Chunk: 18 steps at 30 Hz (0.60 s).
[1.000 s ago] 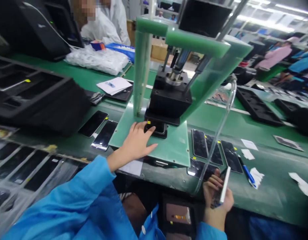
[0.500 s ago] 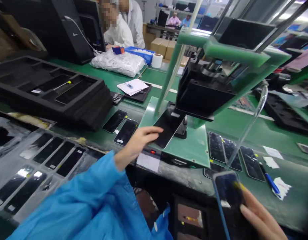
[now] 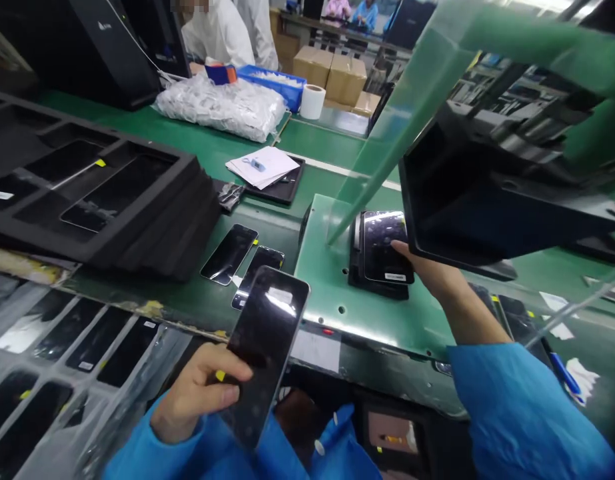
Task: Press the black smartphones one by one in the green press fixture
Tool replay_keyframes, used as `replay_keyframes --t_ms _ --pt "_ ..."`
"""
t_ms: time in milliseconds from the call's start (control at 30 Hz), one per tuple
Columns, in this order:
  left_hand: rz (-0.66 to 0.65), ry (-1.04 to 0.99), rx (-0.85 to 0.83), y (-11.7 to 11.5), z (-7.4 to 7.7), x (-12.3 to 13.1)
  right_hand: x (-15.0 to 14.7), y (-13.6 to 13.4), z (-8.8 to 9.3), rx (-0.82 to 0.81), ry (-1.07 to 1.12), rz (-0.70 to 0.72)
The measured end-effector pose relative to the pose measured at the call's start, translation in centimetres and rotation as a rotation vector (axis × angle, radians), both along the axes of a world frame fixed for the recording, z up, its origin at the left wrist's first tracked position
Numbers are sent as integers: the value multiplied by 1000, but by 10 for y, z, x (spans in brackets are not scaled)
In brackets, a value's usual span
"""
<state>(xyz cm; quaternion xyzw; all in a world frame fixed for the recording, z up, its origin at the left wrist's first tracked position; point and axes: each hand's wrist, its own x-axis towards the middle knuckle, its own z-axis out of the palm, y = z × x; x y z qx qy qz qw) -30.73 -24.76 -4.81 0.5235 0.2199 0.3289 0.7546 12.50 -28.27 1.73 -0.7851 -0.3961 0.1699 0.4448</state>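
Note:
A black phone screen (image 3: 270, 327) is tilted up in front of me; my left hand (image 3: 200, 383) pinches its lower left edge between thumb and fingers. A yellow tab sticks out by those fingers. Under the raised black press head (image 3: 487, 207), a second phone screen (image 3: 382, 243) lies on a black block on the green press base (image 3: 322, 267). My right hand (image 3: 432, 270) grips that screen at its right edge, one fingertip over the glass; its other fingers are partly hidden. Two more phone screens (image 3: 230, 253) lie on the bench left of the press.
Stacked black foam trays (image 3: 157, 220) stand at the left. Below them, a clear plastic tray (image 3: 94, 387) holds several screens. Behind lie papers (image 3: 262, 167) and a bag of white pieces (image 3: 222, 103). A blue pen (image 3: 562, 373) and more screens are at the right.
My left hand has lifted the screen from the press and drawn it back towards me. My right hand has carried its screen from the lower right onto the press block.

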Motion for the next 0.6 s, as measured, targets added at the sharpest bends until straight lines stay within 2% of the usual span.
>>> replay_keyframes --t_ms 67,133,233,300,367,400,467,533,600 --pt "130 229 345 9 13 6 -2 0 4 -40 -211 40" --pt "195 371 668 14 24 18 -11 1 11 -113 -449 84" --pt "343 453 1030 19 32 39 -32 5 23 -368 -837 40" --pt "418 497 1256 24 32 52 -43 5 26 -542 -953 -21" --pt "423 570 1487 29 32 64 -47 -4 25 -603 -927 -20" --pt "388 621 1592 32 32 69 -47 -12 22 -574 -916 15" --pt "283 733 1738 36 31 79 -45 -39 13 -399 -938 124" --pt "200 830 1808 38 29 86 -43 -73 0 -149 -1004 238" --pt "188 884 1836 38 26 91 -43 -109 -13 -29 -1037 350"
